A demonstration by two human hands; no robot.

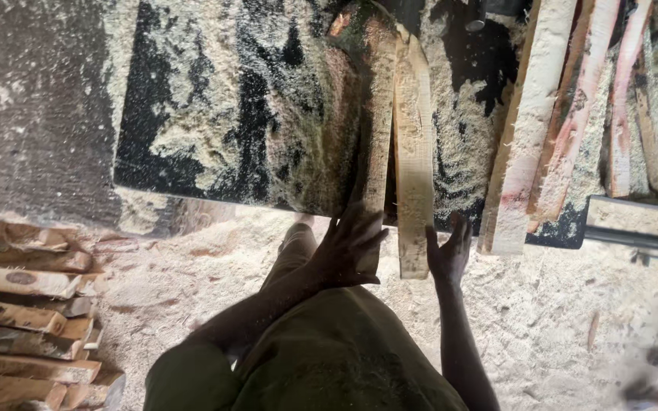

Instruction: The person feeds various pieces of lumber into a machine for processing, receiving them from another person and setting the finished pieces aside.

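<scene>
Floor (557, 320) lay deep in pale sawdust. Dark table (192, 114) carried drifts of shavings. Stack of cut wood pieces (24, 320) sat at lower left. Rough planks (573, 114) leaned at right. Daylight, dusty air.

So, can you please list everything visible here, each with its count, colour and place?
saw table: one, dark, sawdust-covered, top centre
planks being pushed: two, pale, side by side on the table's centre
cut boards: several, pale with reddish streaks, right on the table
stacked offcuts: many, light brown, lower left
sawdust floor: pale, below the table
left hand: flat against left plank's end
right hand: beside right plank's end
</scene>
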